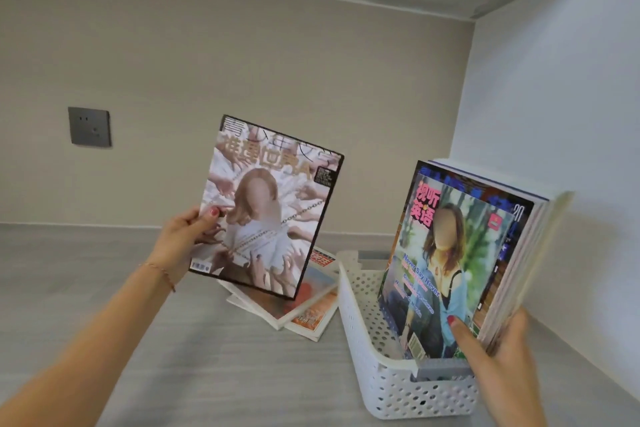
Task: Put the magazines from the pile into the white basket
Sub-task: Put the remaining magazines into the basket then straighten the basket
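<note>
I've got one magazine up in my left hand, lifted clear of the pile, cover facing me. My thumb is pinched over its left edge with the fingers behind. The cover shows a figure in white ringed by reaching hands and chains, with large gold Chinese characters across the top that are too blurred for me to read, and a barcode at the bottom left corner.

Below it, the pile on the grey shelf is down to what I count as two or three magazines, fanned out flat; the orange-toned cover on top has red lettering I can't make out.

Over on my right, one white basket, perforated plastic, stands just beside the pile. Inside it a stack of magazines stands on edge, leaning away to the right; I can't count them exactly, several by the look of the page edges. The front magazine reads "视听英语" in red at the top left, and "Never Say Never" in blue down the cover. Behind it a darker cover shows "20" in white near its right edge.

My right hand grips that stack at its near corner, thumb pressed on the front cover and fingers wrapped behind.

One grey wall socket sits on the back wall, left.
</note>
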